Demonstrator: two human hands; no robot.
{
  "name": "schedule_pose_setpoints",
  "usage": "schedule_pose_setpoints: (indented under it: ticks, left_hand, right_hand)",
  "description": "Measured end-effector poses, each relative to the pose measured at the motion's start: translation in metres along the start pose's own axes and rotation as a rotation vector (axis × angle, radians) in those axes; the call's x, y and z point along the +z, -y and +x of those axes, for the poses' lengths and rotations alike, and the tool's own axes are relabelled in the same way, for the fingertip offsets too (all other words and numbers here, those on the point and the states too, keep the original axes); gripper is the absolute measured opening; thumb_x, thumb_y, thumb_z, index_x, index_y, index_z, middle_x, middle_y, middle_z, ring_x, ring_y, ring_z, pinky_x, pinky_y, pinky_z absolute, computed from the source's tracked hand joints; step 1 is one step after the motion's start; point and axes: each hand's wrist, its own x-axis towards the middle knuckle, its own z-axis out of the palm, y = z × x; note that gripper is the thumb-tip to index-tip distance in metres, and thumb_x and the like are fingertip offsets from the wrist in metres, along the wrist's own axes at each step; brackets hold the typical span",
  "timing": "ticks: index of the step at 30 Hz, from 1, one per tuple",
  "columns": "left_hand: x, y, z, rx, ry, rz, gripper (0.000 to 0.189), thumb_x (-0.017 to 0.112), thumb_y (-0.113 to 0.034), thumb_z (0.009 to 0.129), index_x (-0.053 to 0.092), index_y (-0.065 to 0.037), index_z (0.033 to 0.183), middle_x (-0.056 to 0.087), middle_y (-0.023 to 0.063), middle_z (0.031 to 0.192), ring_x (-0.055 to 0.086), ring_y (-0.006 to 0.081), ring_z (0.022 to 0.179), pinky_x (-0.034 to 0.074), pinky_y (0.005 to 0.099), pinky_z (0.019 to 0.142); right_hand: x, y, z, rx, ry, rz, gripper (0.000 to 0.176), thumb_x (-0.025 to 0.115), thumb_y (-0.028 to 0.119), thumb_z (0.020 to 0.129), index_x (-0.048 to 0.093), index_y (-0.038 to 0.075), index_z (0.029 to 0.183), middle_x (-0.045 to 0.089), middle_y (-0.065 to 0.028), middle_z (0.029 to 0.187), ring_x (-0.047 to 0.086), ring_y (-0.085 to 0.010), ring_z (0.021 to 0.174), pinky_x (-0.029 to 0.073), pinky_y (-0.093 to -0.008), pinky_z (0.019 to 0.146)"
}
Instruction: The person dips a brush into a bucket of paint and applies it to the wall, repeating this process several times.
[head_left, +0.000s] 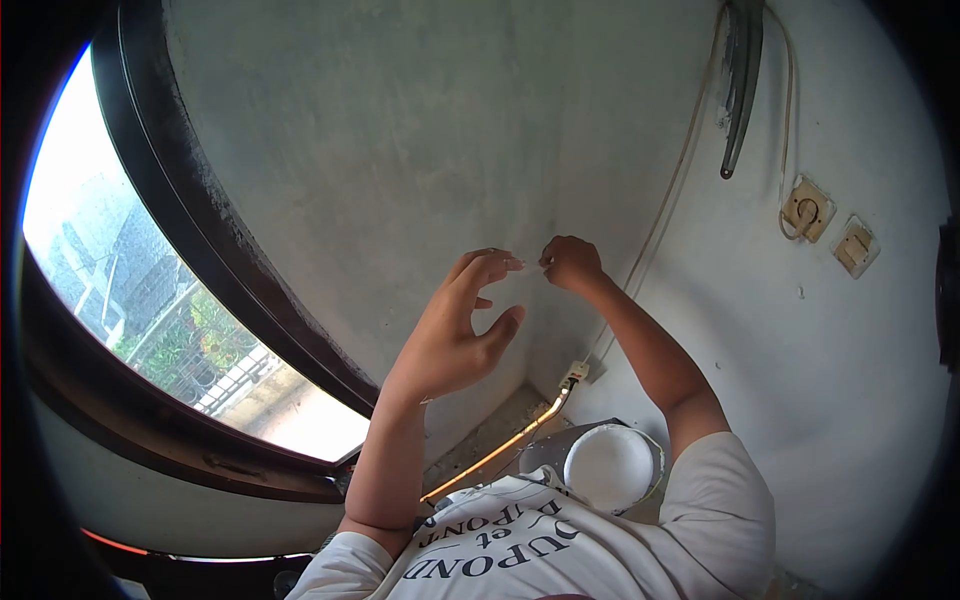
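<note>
Both of my hands are raised in front of the grey-green wall (400,150), near the corner with the white wall. My left hand (465,325) has its fingers curved and apart, the thumb well away from them, with nothing visible between. To its right, my right hand (571,263) is closed, its fingers curled toward the left hand. Whatever it may pinch is too small to make out. A narrow gap separates the two hands. Below my right arm stands a bucket (608,468) with white contents.
A dark-framed window (250,290) is on the left. On the right wall are two sockets (808,208), a hanging cable (680,165) and a dark bracket (742,100). A socket block (574,375) with an orange cord (500,447) is low in the corner.
</note>
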Motion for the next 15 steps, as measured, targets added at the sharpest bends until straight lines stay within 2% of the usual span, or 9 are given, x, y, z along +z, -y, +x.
schedule_pose_setpoints:
  ticks: [1, 3, 5, 7, 11, 13, 14, 15]
  left_hand:
    - [0.000, -0.002, 0.000, 0.007, 0.013, -0.007, 0.044, 0.066, -0.008, 0.090, 0.051, -0.005, 0.132, 0.052, 0.0118, 0.135, 0.053, 0.0266, 0.129, 0.049, 0.0407, 0.098]
    - [-0.001, -0.005, 0.001, 0.023, 0.026, 0.015, 0.045, 0.066, -0.008, 0.090, 0.051, -0.006, 0.132, 0.052, 0.0118, 0.135, 0.053, 0.0265, 0.129, 0.049, 0.0410, 0.099]
    - [-0.004, -0.010, 0.001, 0.033, 0.034, 0.039, 0.046, 0.066, -0.008, 0.090, 0.050, -0.006, 0.133, 0.052, 0.0118, 0.136, 0.052, 0.0265, 0.129, 0.049, 0.0412, 0.099]
    - [-0.009, -0.017, -0.001, 0.034, 0.049, 0.046, 0.047, 0.066, -0.008, 0.090, 0.051, -0.006, 0.134, 0.051, 0.0117, 0.136, 0.051, 0.0263, 0.130, 0.049, 0.0413, 0.099]
    - [-0.018, -0.026, -0.003, 0.062, 0.032, 0.044, 0.045, 0.066, -0.008, 0.089, 0.053, -0.007, 0.133, 0.051, 0.0120, 0.137, 0.051, 0.0268, 0.130, 0.049, 0.0413, 0.099]
    - [-0.020, -0.031, -0.002, 0.065, 0.029, 0.064, 0.043, 0.066, -0.008, 0.089, 0.055, -0.007, 0.131, 0.050, 0.0123, 0.138, 0.051, 0.0274, 0.129, 0.049, 0.0417, 0.099]
    - [-0.020, -0.033, 0.000, 0.069, 0.026, 0.065, 0.043, 0.066, -0.008, 0.089, 0.055, -0.007, 0.131, 0.050, 0.0123, 0.138, 0.051, 0.0274, 0.129, 0.049, 0.0417, 0.099]
    - [-0.021, -0.034, 0.002, 0.072, 0.019, 0.056, 0.043, 0.066, -0.008, 0.089, 0.055, -0.007, 0.130, 0.050, 0.0124, 0.138, 0.051, 0.0276, 0.129, 0.049, 0.0419, 0.099]
  right_hand:
    - [-0.013, 0.001, 0.006, 0.041, 0.185, -0.089, 0.018, 0.073, 0.020, 0.077, 0.076, 0.019, 0.095, 0.071, -0.0027, 0.103, 0.066, -0.0253, 0.103, 0.052, -0.0379, 0.088]
    - [-0.029, -0.002, 0.018, -0.029, -0.141, 0.008, 0.012, 0.071, 0.021, 0.079, 0.075, 0.021, 0.090, 0.072, -0.0024, 0.098, 0.067, -0.0239, 0.099, 0.052, -0.0372, 0.085]
    - [-0.078, 0.003, 0.042, -0.068, -0.303, -0.023, 0.014, 0.074, 0.024, 0.077, 0.075, 0.023, 0.091, 0.072, -0.0022, 0.098, 0.067, -0.0233, 0.099, 0.052, -0.0372, 0.085]
    - [-0.141, 0.023, 0.057, -0.004, -0.346, -0.014, 0.016, 0.077, 0.028, 0.076, 0.076, 0.023, 0.091, 0.069, -0.0013, 0.110, 0.065, -0.0233, 0.107, 0.051, -0.0375, 0.090]
    - [-0.241, 0.054, 0.074, -0.115, -0.595, -0.132, 0.021, 0.079, 0.032, 0.075, 0.077, 0.026, 0.095, 0.067, 0.0003, 0.116, 0.065, -0.0232, 0.105, 0.051, -0.0363, 0.089]
    - [-0.275, 0.061, 0.083, -0.169, -0.735, -0.124, 0.023, 0.079, 0.034, 0.076, 0.077, 0.026, 0.098, 0.070, -0.0015, 0.108, 0.068, -0.0242, 0.099, 0.053, -0.0360, 0.085]
    - [-0.290, 0.066, 0.082, -0.172, -0.740, -0.126, 0.023, 0.079, 0.034, 0.076, 0.077, 0.026, 0.098, 0.070, -0.0015, 0.108, 0.068, -0.0242, 0.099, 0.053, -0.0360, 0.085]
    - [-0.304, 0.072, 0.081, -0.139, -0.798, -0.037, 0.023, 0.078, 0.034, 0.077, 0.077, 0.024, 0.098, 0.071, -0.0036, 0.100, 0.069, -0.0251, 0.094, 0.053, -0.0367, 0.082]
